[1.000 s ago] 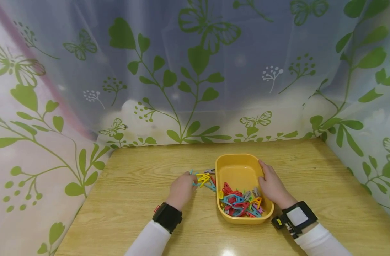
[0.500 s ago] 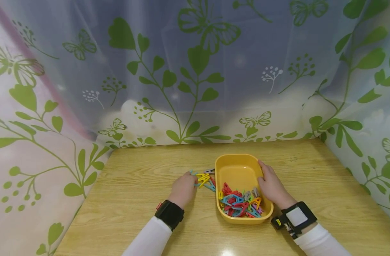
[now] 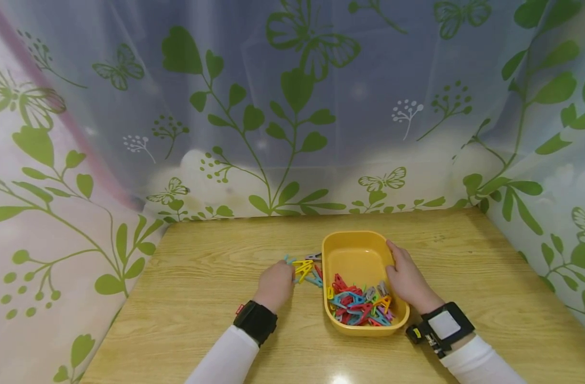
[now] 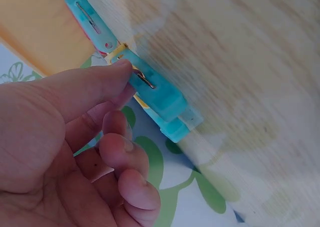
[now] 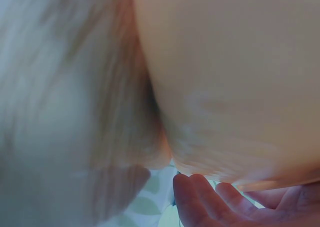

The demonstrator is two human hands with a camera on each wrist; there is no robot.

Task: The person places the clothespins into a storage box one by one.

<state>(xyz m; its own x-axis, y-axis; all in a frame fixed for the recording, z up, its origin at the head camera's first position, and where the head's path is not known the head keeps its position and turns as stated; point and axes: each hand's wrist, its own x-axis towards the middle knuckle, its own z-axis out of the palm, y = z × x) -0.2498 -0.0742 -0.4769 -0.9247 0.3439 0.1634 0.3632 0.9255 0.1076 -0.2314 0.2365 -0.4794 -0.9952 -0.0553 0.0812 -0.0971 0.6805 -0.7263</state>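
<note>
In the left wrist view, my left hand [image 4: 95,122] pinches a turquoise clothespin [image 4: 157,89] between thumb and index finger, its other fingers loosely curled. A yellow clothespin [image 3: 303,269] shows just right of this left hand in the head view. Between it and the plastic tub lie a blue clothespin [image 3: 316,279] and a grey one [image 3: 313,257]. My right hand [image 3: 409,277] grips the right side of the yellow tub [image 3: 354,258], thumb over its rim and fingers along the outer wall. Many coloured clothespins [image 3: 359,304] are heaped in the tub's near half.
The tub stands on a wood-grain table [image 3: 201,298]. A curtain [image 3: 292,133] printed with leaves and butterflies encloses the table at the back and both sides. Black bands with devices [image 3: 255,322] sit on the wrists.
My left hand has shifted very slightly right and toward me at the loose clothespins. The right hand and the tub hold their place.
</note>
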